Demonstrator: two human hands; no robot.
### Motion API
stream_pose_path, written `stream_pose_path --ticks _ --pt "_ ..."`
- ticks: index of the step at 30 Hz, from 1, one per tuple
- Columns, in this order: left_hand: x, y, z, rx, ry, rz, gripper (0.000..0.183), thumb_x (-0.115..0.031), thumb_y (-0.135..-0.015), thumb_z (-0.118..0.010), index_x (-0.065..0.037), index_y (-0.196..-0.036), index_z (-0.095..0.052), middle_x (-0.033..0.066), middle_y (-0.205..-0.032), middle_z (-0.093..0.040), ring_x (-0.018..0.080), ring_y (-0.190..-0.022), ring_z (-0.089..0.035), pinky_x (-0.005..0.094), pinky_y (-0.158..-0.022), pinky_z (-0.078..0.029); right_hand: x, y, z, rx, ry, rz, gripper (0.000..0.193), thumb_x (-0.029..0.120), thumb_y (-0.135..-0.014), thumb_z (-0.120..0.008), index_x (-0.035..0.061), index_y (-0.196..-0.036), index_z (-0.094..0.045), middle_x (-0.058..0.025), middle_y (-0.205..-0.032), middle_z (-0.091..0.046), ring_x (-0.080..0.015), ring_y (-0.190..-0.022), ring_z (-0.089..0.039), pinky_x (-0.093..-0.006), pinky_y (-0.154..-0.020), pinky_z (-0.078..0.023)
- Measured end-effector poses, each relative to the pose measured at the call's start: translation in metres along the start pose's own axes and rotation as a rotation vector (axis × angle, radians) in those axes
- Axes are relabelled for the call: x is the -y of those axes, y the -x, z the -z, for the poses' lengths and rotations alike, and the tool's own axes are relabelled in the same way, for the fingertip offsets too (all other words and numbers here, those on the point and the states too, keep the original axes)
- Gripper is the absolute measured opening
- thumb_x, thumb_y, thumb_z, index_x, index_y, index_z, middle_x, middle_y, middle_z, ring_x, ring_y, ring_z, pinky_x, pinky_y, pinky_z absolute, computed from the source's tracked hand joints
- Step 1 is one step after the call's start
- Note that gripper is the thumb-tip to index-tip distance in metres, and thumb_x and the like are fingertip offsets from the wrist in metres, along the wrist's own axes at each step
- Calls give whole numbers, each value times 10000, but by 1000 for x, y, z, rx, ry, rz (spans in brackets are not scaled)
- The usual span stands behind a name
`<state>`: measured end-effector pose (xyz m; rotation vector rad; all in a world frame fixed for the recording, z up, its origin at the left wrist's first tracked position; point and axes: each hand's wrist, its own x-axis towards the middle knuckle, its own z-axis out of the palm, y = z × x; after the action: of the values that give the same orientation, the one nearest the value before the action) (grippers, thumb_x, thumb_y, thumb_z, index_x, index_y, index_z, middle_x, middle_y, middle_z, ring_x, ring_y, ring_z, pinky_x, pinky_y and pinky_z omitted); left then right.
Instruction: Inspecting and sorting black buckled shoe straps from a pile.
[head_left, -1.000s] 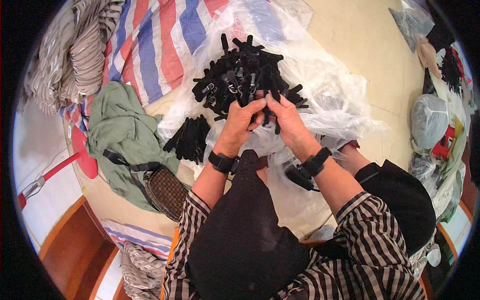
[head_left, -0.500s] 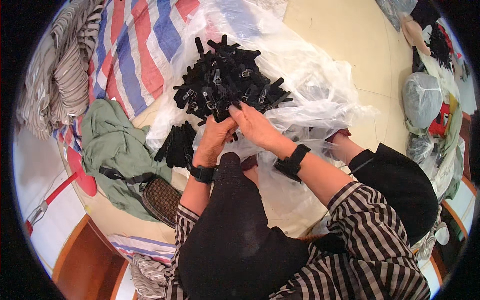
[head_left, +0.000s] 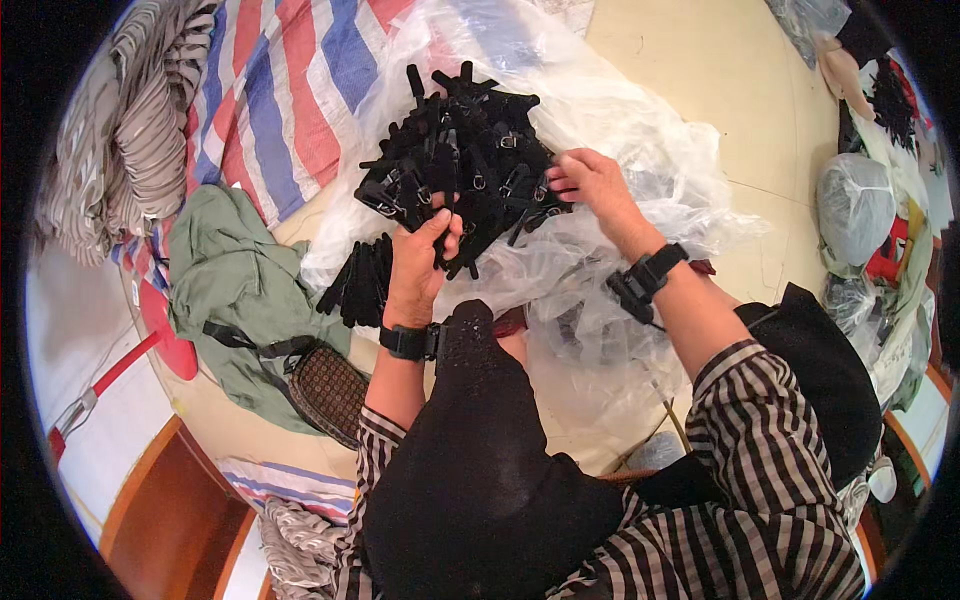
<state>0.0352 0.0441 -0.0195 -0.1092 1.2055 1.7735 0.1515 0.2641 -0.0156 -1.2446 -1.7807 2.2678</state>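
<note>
The left hand (head_left: 418, 262) pinches one black buckled strap (head_left: 443, 200) from the heap of black straps (head_left: 460, 150) on the crinkled clear plastic sheet (head_left: 640, 160); the right hand (head_left: 592, 185), fingers loosely spread, touches the heap's right edge.

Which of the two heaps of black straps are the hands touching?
The big heap on the clear plastic, under both hands; the small bundle lies apart, beside the green cloth.

Both hands (head_left: 500, 230) in black strap heap (head_left: 455, 150) on clear plastic sheet (head_left: 640, 150).
</note>
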Motion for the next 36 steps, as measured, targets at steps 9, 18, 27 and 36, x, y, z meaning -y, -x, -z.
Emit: stream_pose_path --ticks 9,18,27,36 --pt "-3 -2 -25 -70 47 13 237 -5 -775 -509 39 -1001 -563 88 -744 -588 127 -545 -501 235 -436 -358 -55 -11 37 -364 442 -123 263 138 -757 -549 -16 -969 -567 -140 -866 -620 -237 -700 -602 -330 -634 -478" --pt "3 5 -29 -192 -76 56 133 -87 -762 -620 25 -833 -617 -43 -543 -444 40 -414 -345 205 -385 -256 -51 15 26 -312 1000 161 316 152 -715 -614 98 -1020 -552 -137 -976 -548 -331 -894 -561 -404 -771 -447" --pt "3 -1 -43 -62 -162 112 149 -132 -784 -625 -10 -869 -610 -71 -496 -373 46 -368 -303 204 -368 -251 -51 10 53 -170 739 250 131 103 -690 -637 22 -780 -587 -123 -753 -604 -267 -707 -591 -366 -663 -466" --pt "37 -23 -38 -48 -508 -210 173 -115 -738 -612 14 -850 -639 115 -726 -653 198 -552 -583 295 -527 -445 0 23 74 109 -83 -199 162 60 -813 -572 6 -965 -585 -90 -847 -638 -157 -736 -624 -264 -694 -519"
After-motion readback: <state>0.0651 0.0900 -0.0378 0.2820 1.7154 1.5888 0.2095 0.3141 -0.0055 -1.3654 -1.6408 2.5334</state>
